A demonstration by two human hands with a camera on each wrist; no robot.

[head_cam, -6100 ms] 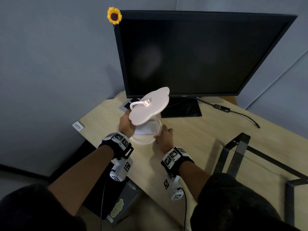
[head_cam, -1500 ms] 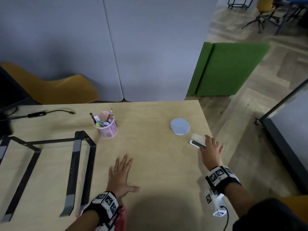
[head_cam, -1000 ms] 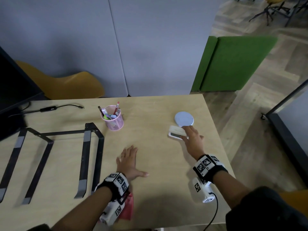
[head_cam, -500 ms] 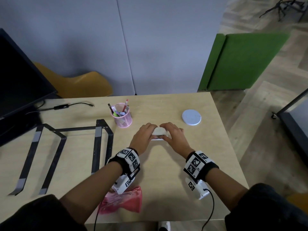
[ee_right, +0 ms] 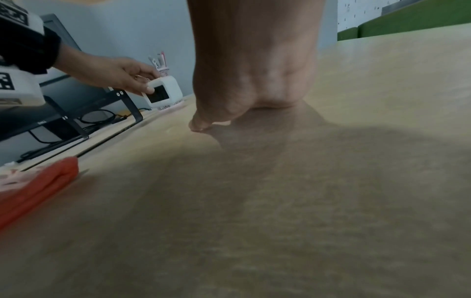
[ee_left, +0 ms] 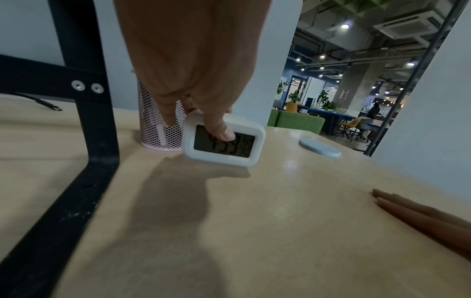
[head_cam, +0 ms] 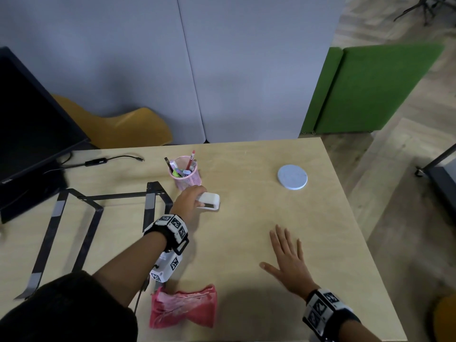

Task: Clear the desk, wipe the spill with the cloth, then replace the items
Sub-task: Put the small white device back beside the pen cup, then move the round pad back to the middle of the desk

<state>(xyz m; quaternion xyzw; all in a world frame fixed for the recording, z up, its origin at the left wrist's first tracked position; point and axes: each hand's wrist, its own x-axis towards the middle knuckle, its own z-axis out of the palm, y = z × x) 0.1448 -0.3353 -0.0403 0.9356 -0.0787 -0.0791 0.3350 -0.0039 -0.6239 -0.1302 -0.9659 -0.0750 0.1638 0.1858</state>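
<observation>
A small white digital clock [head_cam: 209,200] [ee_left: 224,141] [ee_right: 163,94] stands on the wooden desk [head_cam: 246,243] just in front of the pink mesh pen cup [head_cam: 185,172]. My left hand [head_cam: 188,201] pinches the clock, thumb on its dark screen. My right hand [head_cam: 288,260] lies flat on the desk to the right, fingers straight and spread, holding nothing. A crumpled pink cloth [head_cam: 182,308] [ee_right: 35,189] lies near the desk's front edge. A pale blue round coaster [head_cam: 292,177] [ee_left: 320,150] sits toward the far right.
A black metal laptop stand [head_cam: 81,218] occupies the left of the desk. A black monitor [head_cam: 29,119] with a cable [head_cam: 103,160] stands at the far left. Behind the desk are grey partitions, a yellow chair [head_cam: 118,129] and a green panel [head_cam: 375,87].
The clock passed from my right hand to my left and moved leftward to the pen cup. My right hand let go and dropped flat on the desk to the right.
</observation>
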